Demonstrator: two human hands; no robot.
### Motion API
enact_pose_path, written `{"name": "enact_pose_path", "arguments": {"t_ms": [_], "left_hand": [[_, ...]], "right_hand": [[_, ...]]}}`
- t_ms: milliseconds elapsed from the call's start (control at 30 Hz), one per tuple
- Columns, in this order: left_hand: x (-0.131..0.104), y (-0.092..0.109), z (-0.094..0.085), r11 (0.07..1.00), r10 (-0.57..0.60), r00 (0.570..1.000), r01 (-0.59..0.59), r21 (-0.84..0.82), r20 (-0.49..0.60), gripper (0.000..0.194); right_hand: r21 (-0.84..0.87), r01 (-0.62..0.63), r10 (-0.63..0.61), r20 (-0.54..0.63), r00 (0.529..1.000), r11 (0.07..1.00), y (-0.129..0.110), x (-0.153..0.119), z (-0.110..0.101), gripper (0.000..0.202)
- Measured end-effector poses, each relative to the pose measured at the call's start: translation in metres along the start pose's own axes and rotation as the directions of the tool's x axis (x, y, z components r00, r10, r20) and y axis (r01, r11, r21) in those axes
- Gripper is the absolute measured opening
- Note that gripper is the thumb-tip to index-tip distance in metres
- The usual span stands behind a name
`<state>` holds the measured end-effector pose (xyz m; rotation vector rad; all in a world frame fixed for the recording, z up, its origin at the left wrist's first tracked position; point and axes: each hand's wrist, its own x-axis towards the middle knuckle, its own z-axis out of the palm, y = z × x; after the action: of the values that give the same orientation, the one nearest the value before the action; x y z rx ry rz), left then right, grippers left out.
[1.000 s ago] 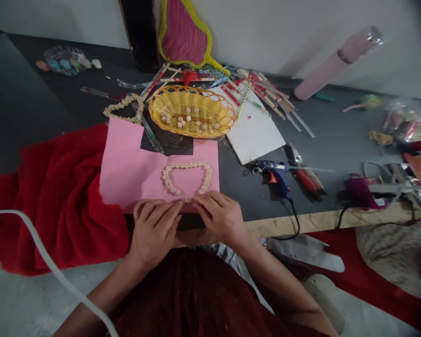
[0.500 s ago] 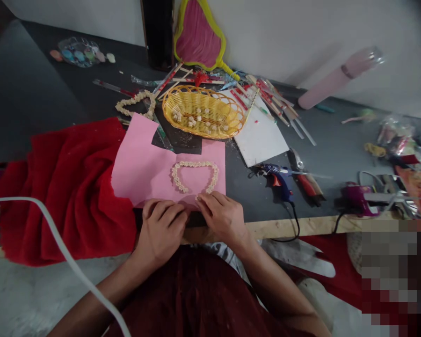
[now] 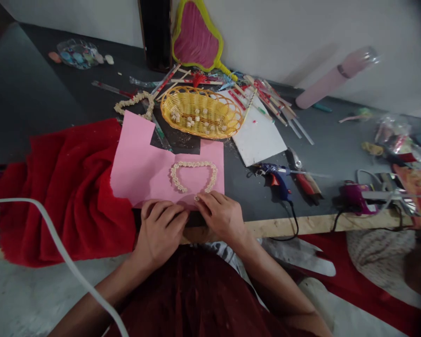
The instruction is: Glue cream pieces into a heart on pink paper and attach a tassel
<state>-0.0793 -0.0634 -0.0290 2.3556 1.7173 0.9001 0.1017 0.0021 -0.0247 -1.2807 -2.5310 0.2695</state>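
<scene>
A pink sheet (image 3: 136, 164) lies on the dark table, with an open outline of small cream pieces (image 3: 192, 164) on it. My right hand (image 3: 222, 215) pinches a small cream piece (image 3: 197, 198) just below the gap in the outline. My left hand (image 3: 163, 227) rests at the sheet's lower edge with its fingers bent; whether anything is under them is hidden. Behind the sheet stands a yellow wicker basket (image 3: 203, 110) with several loose cream pieces. A second cream outline (image 3: 135, 104) lies to the basket's left.
Red cloth (image 3: 73, 196) covers the left side. A blue glue gun (image 3: 282, 182), pliers (image 3: 305, 180) and a white sheet (image 3: 261, 140) lie to the right. Behind are wrapped sticks (image 3: 270, 103), a phone (image 3: 156, 35) and a pink bottle (image 3: 321, 86). A white cable (image 3: 63, 250) crosses the lower left.
The view has shifted slightly. My hands stay almost where they were, and the small piece at my right fingertips shows a little more clearly.
</scene>
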Motion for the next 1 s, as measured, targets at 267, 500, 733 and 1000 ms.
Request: {"name": "enact_pose_path", "arguments": {"t_ms": [267, 500, 733, 1000], "left_hand": [[0.006, 0.001, -0.011, 0.999, -0.019, 0.998, 0.017, -0.034, -0.057, 0.013], [0.017, -0.003, -0.024, 0.997, 0.01, 0.995, -0.003, 0.076, -0.096, 0.023], [0.016, -0.01, -0.028, 0.999, 0.005, 0.992, 0.0, 0.041, -0.127, 0.035], [0.012, -0.023, -0.032, 1.0, 0.006, 0.99, -0.003, 0.026, -0.141, 0.033]], "right_hand": [[0.093, -0.005, 0.003, 0.026, 1.0, 0.996, 0.015, -0.001, -0.017, 0.025], [0.126, 0.069, -0.062, -0.059, 0.996, 0.99, 0.052, 0.079, -0.064, 0.027], [-0.024, -0.067, 0.068, 0.05, 0.996, 0.997, 0.08, 0.189, -0.056, 0.035], [-0.112, -0.03, 0.041, 0.101, 0.994, 0.993, 0.086, 0.233, -0.03, 0.039]]}}
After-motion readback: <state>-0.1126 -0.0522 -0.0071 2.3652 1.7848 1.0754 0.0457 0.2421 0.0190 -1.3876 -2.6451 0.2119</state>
